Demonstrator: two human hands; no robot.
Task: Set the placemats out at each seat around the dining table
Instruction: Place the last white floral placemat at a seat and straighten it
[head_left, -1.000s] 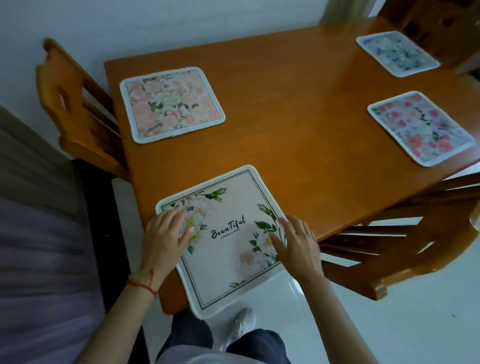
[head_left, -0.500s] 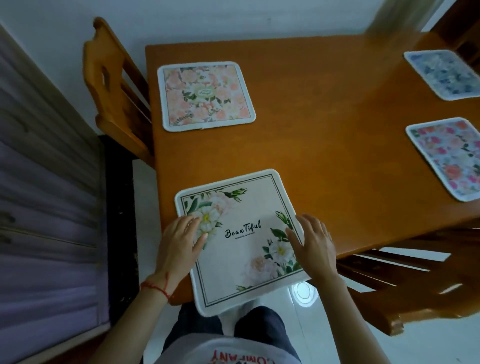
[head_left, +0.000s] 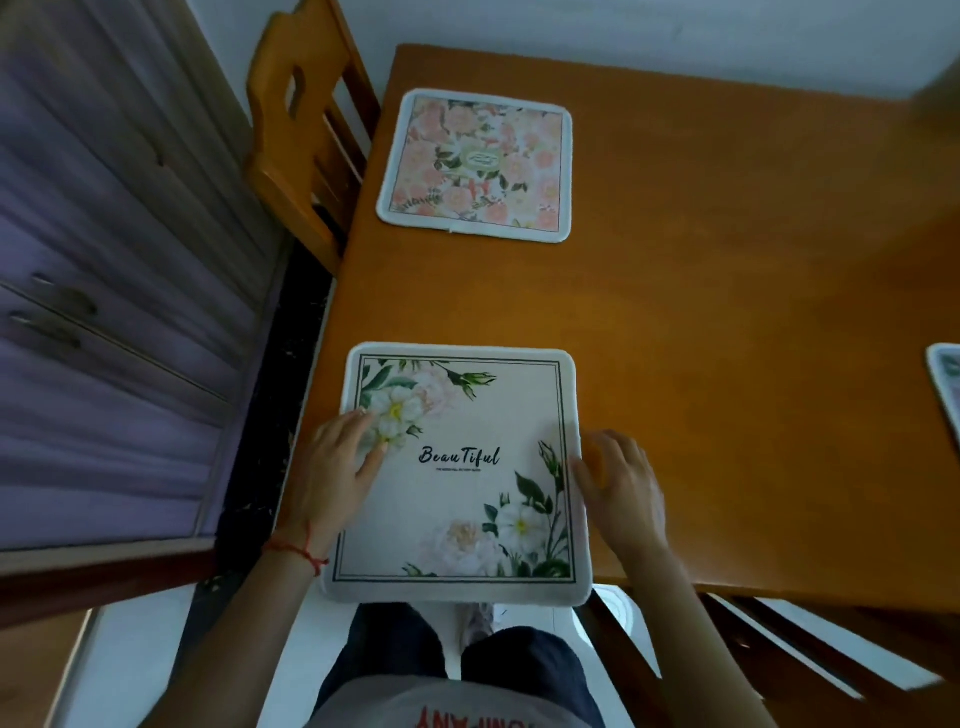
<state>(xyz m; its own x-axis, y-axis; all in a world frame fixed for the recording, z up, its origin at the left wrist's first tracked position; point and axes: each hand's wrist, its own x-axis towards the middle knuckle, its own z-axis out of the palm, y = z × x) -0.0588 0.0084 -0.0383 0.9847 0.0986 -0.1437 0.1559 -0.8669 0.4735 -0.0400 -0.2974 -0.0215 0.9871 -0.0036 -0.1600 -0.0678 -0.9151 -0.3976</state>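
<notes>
1. Placemat work sits at the near edge of the orange wooden table (head_left: 701, 322), seen from the head camera looking steeply down.
2. The cream placemat (head_left: 462, 483), printed with white and pink flowers and the word "BeauTiful", lies flat on the near left part of the tabletop; its near edge hangs slightly past the table edge, above the person's legs.
3. The left hand (head_left: 332, 467) rests on the mat's left side, fingers straight and loosely spread, fingertips lying on the white flower print and thumb pointing toward the lettering.
4. A red string bracelet (head_left: 296, 550) circles the left wrist.
5. The right hand (head_left: 621, 491) lies at the mat's right border, fingers slightly bent and a little apart; the thumb touches the mat's edge while the other fingers rest on bare wood just beside it. It pinches nothing.
6. A second placemat (head_left: 475, 166), covered in pink roses with a white border, lies flat farther along the left side of the table, well apart from the cream one.
7. A wooden chair (head_left: 301, 135) stands just beside that far mat, at the table's left edge.
8. A sliver of a third placemat (head_left: 945, 384) shows at the right edge of the view.
9. Another chair (head_left: 769, 654) is tucked under the table's near right side.
10. A purple cabinet (head_left: 114, 291) with blurred handles fills the left.
</notes>
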